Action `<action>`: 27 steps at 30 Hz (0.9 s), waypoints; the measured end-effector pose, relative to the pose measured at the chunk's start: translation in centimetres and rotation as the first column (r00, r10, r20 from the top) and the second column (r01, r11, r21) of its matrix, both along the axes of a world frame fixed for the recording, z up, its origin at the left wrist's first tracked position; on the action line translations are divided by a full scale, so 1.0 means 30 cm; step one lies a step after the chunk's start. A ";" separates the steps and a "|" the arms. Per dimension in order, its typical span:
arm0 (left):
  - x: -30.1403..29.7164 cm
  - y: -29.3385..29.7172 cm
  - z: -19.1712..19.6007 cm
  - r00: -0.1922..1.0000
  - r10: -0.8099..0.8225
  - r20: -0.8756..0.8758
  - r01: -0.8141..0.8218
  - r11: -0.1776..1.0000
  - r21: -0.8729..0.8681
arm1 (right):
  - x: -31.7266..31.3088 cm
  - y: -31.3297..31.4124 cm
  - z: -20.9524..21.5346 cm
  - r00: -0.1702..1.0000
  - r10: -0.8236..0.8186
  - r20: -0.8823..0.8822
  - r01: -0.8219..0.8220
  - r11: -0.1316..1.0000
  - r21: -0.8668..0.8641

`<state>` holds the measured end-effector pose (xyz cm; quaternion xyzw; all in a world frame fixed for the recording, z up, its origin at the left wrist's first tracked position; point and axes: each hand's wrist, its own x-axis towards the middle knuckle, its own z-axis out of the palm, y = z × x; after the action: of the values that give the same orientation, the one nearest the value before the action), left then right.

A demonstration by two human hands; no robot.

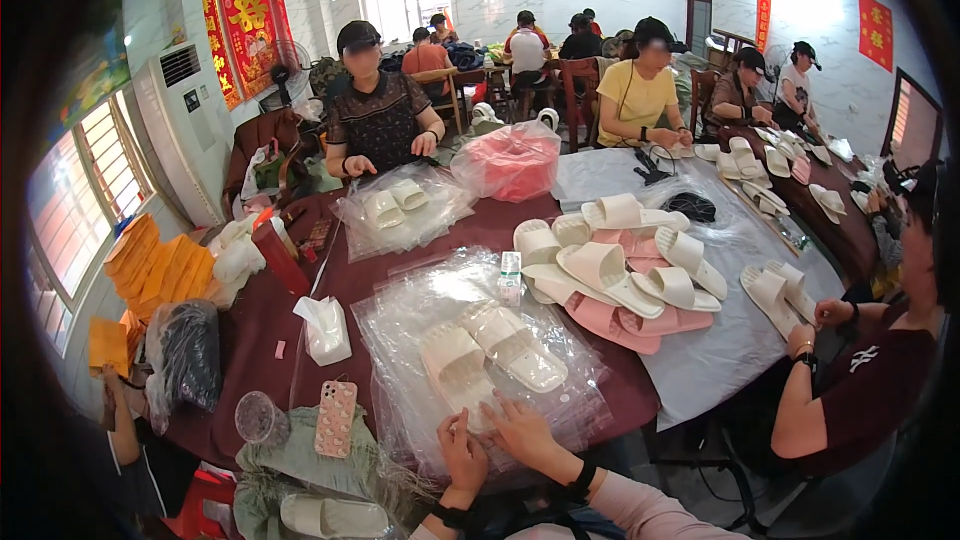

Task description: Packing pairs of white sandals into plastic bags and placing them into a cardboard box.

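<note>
A pair of white slide slippers (498, 348) lies on a stack of clear plastic bags (392, 325) right in front of me. Shiny film covers at least part of the pair; how far it is inside a bag I cannot tell. My left hand (463, 455) is at the near edge of the bags, its fingers curled in at the film by the left slipper's heel. Beside it, my right hand (524, 436) has its fingers stretched out over the film at the heel end. Just beyond the slippers stands a small white and green bottle (510, 278).
A pile of white and pink slippers (625, 270) sits to the right. Tissues (323, 330), a phone (336, 418) and a plastic cup (261, 418) are on the left. A person across has bagged slippers (396, 202); another at right handles a white pair (778, 297).
</note>
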<state>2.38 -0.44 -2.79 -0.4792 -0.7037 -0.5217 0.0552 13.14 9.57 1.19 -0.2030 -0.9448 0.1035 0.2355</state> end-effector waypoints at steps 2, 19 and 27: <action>0.001 0.000 -0.001 1.000 -0.012 0.015 0.012 1.000 0.010 | -0.009 -0.008 0.014 0.997 -0.072 0.006 0.072 0.995 -0.066; 0.020 -0.020 0.040 1.000 0.018 0.013 -0.019 0.999 0.036 | -0.035 0.022 -0.011 0.989 -0.127 -0.077 0.114 0.982 -0.152; 0.025 -0.026 0.059 0.997 0.007 0.082 -0.011 0.999 0.049 | 0.070 0.110 -0.018 0.963 -0.233 -0.138 0.202 0.958 -0.204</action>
<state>3.13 -1.23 -1.01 -0.4527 -0.6945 -0.5577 0.0407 15.23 12.87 0.66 -0.3183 -0.8805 0.1819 0.3004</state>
